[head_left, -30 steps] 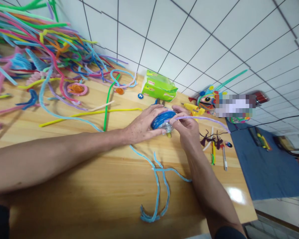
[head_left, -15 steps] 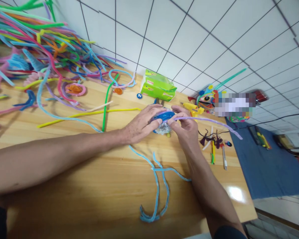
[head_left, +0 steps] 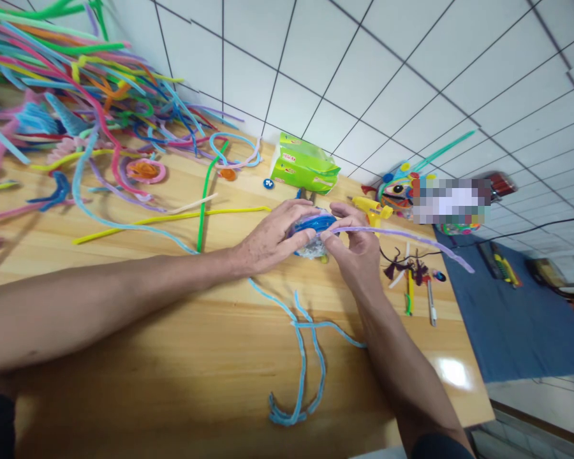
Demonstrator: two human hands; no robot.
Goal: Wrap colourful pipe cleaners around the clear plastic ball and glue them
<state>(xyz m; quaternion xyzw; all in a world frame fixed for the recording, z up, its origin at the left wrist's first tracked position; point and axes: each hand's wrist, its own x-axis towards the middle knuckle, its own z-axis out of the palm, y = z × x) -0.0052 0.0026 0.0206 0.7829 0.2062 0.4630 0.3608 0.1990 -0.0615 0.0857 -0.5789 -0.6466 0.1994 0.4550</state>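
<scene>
Between my hands is a bundle [head_left: 310, 247] with clear crinkled plastic below and a round blue coil [head_left: 318, 222] on top. My left hand [head_left: 275, 237] is closed on its left side, thumb pressed against the coil. With thumb and fingers, my right hand [head_left: 356, 245] pinches a purple pipe cleaner [head_left: 406, 236] at the coil's right edge; its free end reaches out to the right. Fingers hide part of the bundle. Joined light blue pipe cleaners [head_left: 302, 357] lie on the table below my hands.
A heap of coloured pipe cleaners [head_left: 90, 83] fills the back left. A green tissue pack [head_left: 303, 162] and a yellow glue gun [head_left: 373, 209] stand behind my hands. A decorated fish-like craft [head_left: 397, 191], a pen [head_left: 431, 305] and a blue mat [head_left: 488, 306] are to the right.
The purple pipe cleaner's free end has shifted slightly to the right and down. My hands stay almost in place around the bundle.
</scene>
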